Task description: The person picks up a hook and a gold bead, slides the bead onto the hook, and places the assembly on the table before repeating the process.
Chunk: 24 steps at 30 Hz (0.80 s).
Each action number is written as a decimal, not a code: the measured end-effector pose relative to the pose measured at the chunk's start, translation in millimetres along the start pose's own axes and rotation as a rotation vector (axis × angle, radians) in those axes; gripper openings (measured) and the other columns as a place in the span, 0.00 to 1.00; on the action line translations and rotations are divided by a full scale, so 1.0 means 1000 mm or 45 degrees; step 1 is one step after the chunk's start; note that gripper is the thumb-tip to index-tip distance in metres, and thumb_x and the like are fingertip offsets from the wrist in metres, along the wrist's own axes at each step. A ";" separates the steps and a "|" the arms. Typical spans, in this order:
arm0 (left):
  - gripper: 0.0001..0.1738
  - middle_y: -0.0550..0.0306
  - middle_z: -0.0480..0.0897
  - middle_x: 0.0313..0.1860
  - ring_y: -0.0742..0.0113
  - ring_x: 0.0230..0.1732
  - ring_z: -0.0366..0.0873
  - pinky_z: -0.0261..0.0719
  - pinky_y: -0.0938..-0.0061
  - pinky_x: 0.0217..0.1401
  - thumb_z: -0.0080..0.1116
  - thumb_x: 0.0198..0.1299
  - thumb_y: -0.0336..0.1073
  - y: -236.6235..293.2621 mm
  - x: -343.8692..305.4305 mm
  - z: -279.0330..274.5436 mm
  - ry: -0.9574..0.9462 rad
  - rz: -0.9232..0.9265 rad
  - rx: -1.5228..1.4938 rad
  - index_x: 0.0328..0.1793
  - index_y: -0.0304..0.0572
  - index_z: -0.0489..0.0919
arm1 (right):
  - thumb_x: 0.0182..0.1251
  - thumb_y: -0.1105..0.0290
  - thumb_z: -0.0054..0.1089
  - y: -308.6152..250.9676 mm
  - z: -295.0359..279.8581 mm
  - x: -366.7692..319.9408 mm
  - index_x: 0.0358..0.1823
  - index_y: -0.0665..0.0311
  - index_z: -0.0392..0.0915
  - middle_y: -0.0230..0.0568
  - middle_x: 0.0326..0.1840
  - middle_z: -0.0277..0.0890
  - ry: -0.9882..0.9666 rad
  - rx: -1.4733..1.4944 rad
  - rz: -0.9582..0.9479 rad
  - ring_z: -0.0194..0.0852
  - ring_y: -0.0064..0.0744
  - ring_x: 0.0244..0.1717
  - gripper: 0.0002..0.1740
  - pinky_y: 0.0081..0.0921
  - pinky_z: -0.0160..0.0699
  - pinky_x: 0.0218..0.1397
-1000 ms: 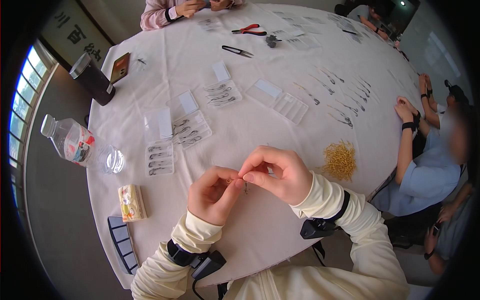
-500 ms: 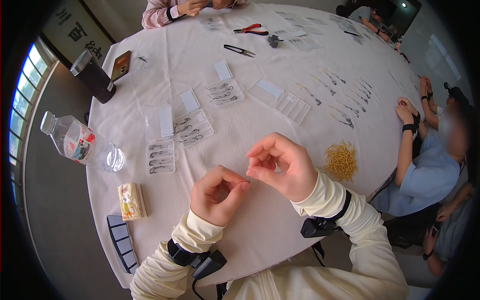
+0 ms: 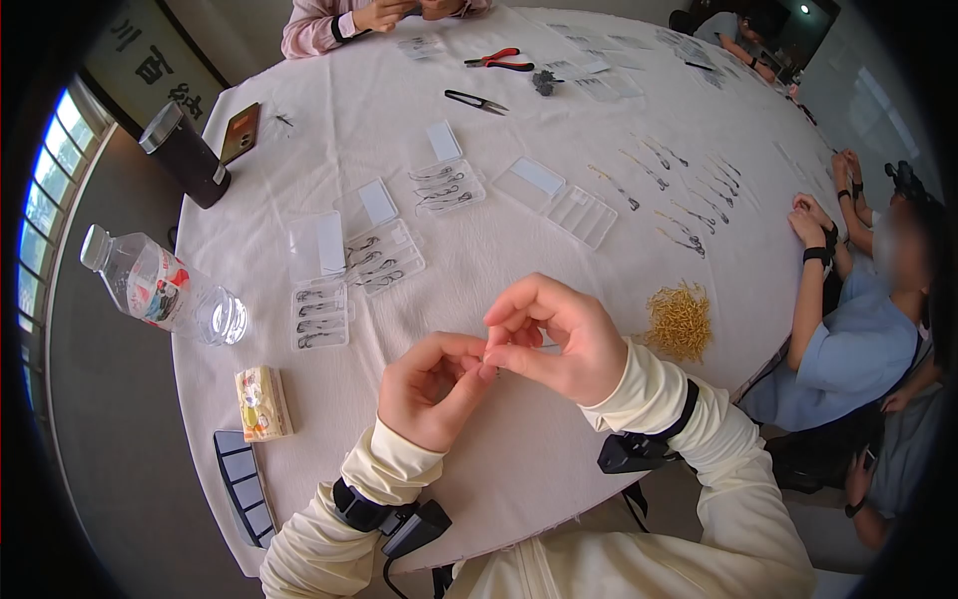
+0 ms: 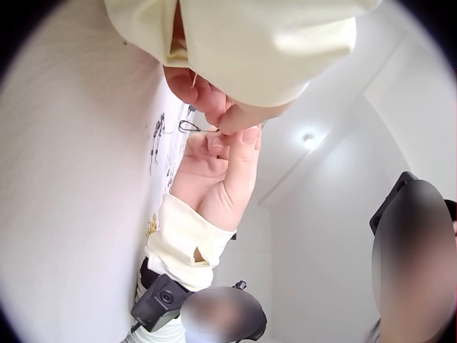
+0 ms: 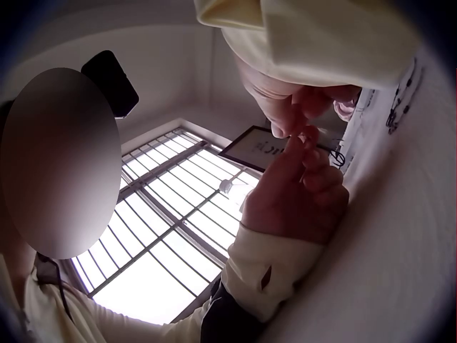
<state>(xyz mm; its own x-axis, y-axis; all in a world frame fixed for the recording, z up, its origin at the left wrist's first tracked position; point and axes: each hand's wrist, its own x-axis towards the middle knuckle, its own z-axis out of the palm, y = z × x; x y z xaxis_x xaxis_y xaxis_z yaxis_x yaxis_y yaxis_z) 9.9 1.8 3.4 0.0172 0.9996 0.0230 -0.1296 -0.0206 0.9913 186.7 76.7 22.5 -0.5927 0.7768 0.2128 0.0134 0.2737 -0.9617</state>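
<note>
Close together over the near side of the table, my two hands meet at the fingertips. My left hand pinches a small piece between thumb and forefinger, mostly hidden by the fingers. My right hand brings its thumb and forefinger onto the same spot and pinches there too. A thin dark looped cord sticks out from between the fingertips in the left wrist view. In the right wrist view the dark loop shows beside the fingers. To the right of my right hand lies a pile of small yellow pieces.
Clear compartment cases hold dark looped cords at left; an open case lies ahead. Cords with yellow ends lie in rows. A water bottle, tumbler, tissue pack, snips and pliers surround them. People sit around.
My right hand drew up and away from the left fingertips half a second ago, then came back down to meet them. My left hand has shifted only slightly.
</note>
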 end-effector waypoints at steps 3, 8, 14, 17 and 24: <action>0.05 0.62 0.81 0.38 0.79 0.39 0.75 0.73 0.83 0.45 0.62 0.65 0.25 -0.002 -0.001 -0.002 -0.013 -0.022 -0.030 0.45 0.34 0.79 | 0.61 0.74 0.69 -0.001 0.001 0.000 0.46 0.64 0.76 0.29 0.35 0.82 -0.010 -0.026 -0.017 0.75 0.16 0.33 0.14 0.17 0.72 0.37; 0.02 0.66 0.78 0.33 0.80 0.36 0.70 0.68 0.82 0.41 0.61 0.66 0.27 0.000 -0.001 0.001 0.023 0.003 -0.037 0.40 0.36 0.79 | 0.60 0.74 0.70 -0.001 -0.002 0.002 0.46 0.64 0.77 0.28 0.35 0.81 0.050 0.017 -0.004 0.74 0.14 0.34 0.14 0.17 0.71 0.36; 0.02 0.66 0.78 0.32 0.81 0.33 0.69 0.67 0.83 0.39 0.59 0.66 0.26 0.000 -0.001 0.001 0.055 -0.004 -0.063 0.39 0.37 0.78 | 0.59 0.73 0.70 -0.001 -0.010 0.006 0.36 0.61 0.80 0.29 0.32 0.79 -0.051 -0.269 -0.179 0.73 0.18 0.31 0.06 0.19 0.69 0.33; 0.02 0.66 0.78 0.32 0.81 0.33 0.69 0.67 0.83 0.38 0.59 0.66 0.26 -0.006 0.000 0.002 0.068 0.032 -0.043 0.39 0.37 0.78 | 0.60 0.73 0.70 -0.005 -0.001 0.006 0.33 0.62 0.81 0.31 0.31 0.79 -0.046 -0.289 -0.178 0.72 0.22 0.29 0.05 0.20 0.70 0.33; 0.03 0.66 0.77 0.31 0.82 0.32 0.68 0.66 0.83 0.36 0.59 0.66 0.26 -0.002 0.000 0.001 0.099 -0.001 -0.095 0.38 0.38 0.78 | 0.61 0.74 0.70 0.000 0.000 0.004 0.33 0.65 0.80 0.35 0.30 0.80 0.000 -0.332 -0.181 0.73 0.26 0.27 0.05 0.23 0.73 0.32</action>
<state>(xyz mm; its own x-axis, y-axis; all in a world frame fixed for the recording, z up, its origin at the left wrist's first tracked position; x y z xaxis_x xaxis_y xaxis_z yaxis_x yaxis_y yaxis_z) 11.0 2.0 1.5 -0.0595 0.9982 0.0095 -0.2032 -0.0214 0.9789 184.7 79.8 23.5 -0.6034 0.7203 0.3422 0.1367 0.5162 -0.8455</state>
